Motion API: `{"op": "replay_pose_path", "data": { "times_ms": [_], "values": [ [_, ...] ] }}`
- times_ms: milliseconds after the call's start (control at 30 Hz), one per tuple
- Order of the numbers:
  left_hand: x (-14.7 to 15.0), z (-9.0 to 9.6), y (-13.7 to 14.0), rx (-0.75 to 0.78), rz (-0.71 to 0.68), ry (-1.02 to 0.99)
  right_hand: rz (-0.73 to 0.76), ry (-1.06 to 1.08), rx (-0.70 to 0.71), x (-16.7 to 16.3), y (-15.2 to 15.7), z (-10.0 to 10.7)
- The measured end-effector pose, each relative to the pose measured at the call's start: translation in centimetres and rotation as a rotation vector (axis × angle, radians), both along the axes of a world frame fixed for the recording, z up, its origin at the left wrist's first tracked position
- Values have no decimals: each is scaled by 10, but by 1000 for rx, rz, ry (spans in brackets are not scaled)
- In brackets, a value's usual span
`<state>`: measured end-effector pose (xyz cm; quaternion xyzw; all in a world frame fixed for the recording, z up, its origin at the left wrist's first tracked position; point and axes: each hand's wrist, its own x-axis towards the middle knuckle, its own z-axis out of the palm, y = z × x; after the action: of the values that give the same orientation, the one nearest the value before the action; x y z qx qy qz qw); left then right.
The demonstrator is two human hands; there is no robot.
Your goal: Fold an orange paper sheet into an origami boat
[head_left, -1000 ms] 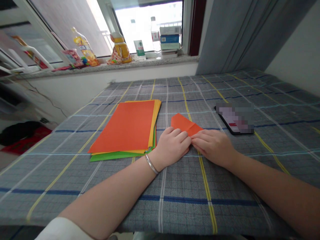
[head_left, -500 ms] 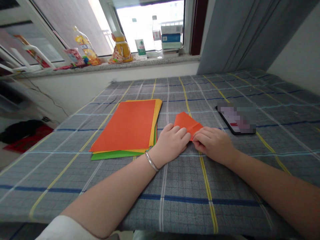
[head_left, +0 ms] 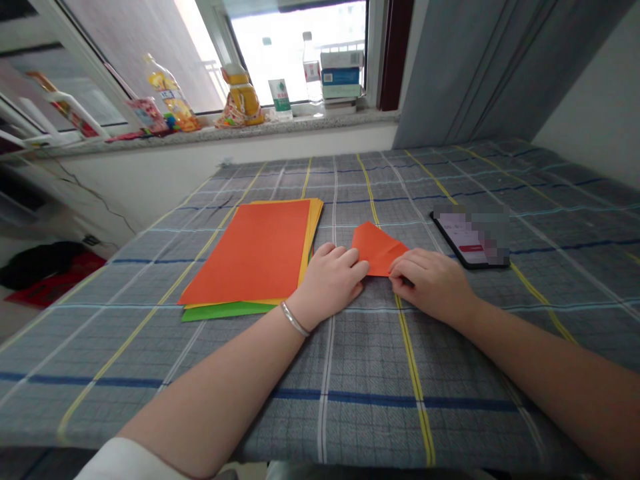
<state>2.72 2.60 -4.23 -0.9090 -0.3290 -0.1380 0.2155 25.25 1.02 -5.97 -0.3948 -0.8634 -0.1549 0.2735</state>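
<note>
Folded paper (head_left: pixel 379 252): plain orange. Sheet stack (head_left: pixel 250 253): orange on top, yellow then green at edges. Cloth (head_left: pixel 365 373): grey plaid, lines of yellow, white, light and dark blue. Bracelet (head_left: pixel 294 319): silver. Phone (head_left: pixel 465 241): black rim. Curtain (head_left: pixel 480 67): grey. Sleeve (head_left: pixel 129 460): white.

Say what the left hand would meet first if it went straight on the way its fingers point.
The left hand would first meet the folded orange paper, which its fingertips touch. Beyond that, probably the right hand, though depth is hard to judge.

Orange paper (head_left: pixel 379 251) partly behind hands (head_left: pixel 333 281)
</note>
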Motion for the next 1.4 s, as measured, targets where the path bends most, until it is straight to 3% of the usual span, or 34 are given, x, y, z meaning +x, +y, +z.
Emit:
{"op": "replay_pose_path", "data": {
  "times_ms": [333, 467, 633, 800, 900, 1100, 1400],
  "values": [
    [-9, 2, 5, -22, 47, 24, -17, 26, -17, 8, 5, 0],
    [-11, 2, 8, -121, 154, -76, -41, 36, -58, 10, 5, -1],
    [-11, -8, 10, -333, 101, -254, 117, 17, -256, 7, 6, -1],
    [-8, -19, 9, -471, 177, -7, 225, -9, -455, 7, 9, -3],
    [-5, -19, 9, -518, 233, 65, 156, -72, -492, 11, 11, -8],
    [-4, -19, 7, -481, 255, 47, -190, -74, -458, 19, 17, -27],
    [-11, -8, 7, -396, 56, -86, -201, 381, -419, 29, 28, -18]
  ]
}}
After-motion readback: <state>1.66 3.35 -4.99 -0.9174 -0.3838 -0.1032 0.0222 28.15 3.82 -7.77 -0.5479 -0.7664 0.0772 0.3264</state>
